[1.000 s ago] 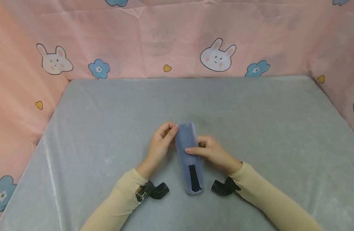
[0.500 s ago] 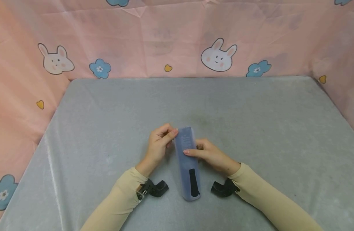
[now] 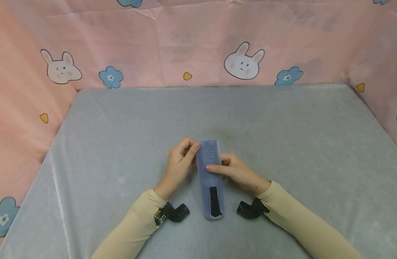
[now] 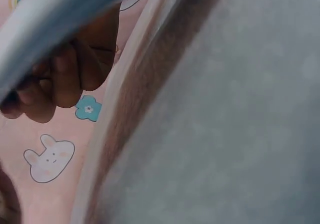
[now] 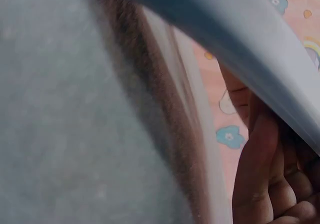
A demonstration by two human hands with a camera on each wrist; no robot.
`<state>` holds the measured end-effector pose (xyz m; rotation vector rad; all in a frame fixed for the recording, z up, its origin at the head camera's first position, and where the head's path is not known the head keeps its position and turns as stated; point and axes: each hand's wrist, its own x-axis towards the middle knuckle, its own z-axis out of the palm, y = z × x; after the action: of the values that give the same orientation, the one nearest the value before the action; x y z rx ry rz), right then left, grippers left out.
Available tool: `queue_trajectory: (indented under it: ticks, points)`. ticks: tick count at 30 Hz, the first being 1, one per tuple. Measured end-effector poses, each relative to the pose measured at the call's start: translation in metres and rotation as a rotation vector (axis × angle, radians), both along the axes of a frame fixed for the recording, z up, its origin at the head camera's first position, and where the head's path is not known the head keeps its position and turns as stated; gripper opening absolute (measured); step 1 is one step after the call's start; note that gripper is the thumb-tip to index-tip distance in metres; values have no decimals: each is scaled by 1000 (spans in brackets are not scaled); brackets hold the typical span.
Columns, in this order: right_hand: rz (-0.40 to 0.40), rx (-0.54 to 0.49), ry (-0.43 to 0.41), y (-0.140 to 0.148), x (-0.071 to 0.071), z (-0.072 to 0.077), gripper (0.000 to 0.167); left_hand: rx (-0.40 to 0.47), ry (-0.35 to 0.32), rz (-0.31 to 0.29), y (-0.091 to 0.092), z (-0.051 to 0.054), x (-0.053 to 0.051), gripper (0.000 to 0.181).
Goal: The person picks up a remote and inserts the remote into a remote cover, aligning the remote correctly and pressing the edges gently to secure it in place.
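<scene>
A long, narrow blue object (image 3: 206, 176), shaped like a remote control in a translucent cover, is held up between the hands in the head view. Its upward face has faint pale printing near the far end and a black strip (image 3: 214, 201) near the close end. My left hand (image 3: 179, 162) pinches its far left edge between thumb and fingers. Around its right side my right hand (image 3: 238, 172) grips, thumb across the face and fingers behind. Both wrist views show part of the blue object (image 4: 60, 19) (image 5: 235, 39) with curled fingers beneath it.
A grey cloth-covered table (image 3: 121, 122) spreads under the hands. Pink fabric (image 3: 198, 32) with rabbits and flowers hangs behind it and at both sides. Black camera mounts (image 3: 177, 213) sit at both wrists, close to the object's near end.
The object's near end dipped toward me, then came back up. It now lies straighter, its black strip slightly further left than a second ago. Both hands keep their hold.
</scene>
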<state>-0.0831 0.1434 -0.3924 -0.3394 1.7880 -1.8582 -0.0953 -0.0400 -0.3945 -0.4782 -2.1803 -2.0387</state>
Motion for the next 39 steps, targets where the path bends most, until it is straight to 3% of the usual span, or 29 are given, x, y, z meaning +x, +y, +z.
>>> queue_trajectory:
  ticks: [4, 8, 11, 16, 21, 26, 29, 33, 36, 39]
  points:
    - [-20, 27, 9, -1, 0, 1, 32, -3, -132, -56, 1, -2, 0, 20]
    - [-50, 54, 23, -1, 0, 1, 31, 29, -223, -121, 3, -1, 0, 20]
    - [-63, 28, 32, -1, 0, 1, 31, 118, -300, -146, 3, -2, 0, 24]
    - [-20, -132, 8, 2, -1, 0, 29, 301, -424, -123, 3, 1, 0, 28]
    - [34, -273, -57, 5, -5, -7, 30, 373, -455, -138, 3, 4, 0, 29]
    - [108, -311, -108, 6, -6, -15, 55, 424, -468, -168, 4, 7, 1, 26]
    - [205, -328, -121, 5, -5, -17, 65, 509, -490, -233, 4, 9, 2, 21]
    - [310, -369, -136, 2, -4, -18, 65, 620, -540, -349, 2, 12, 2, 25]
    - [352, -387, -147, 0, -3, -18, 61, 629, -561, -401, 1, 15, 3, 32]
    - [359, -387, -149, -1, -2, -16, 58, 566, -547, -421, 1, 17, 5, 41]
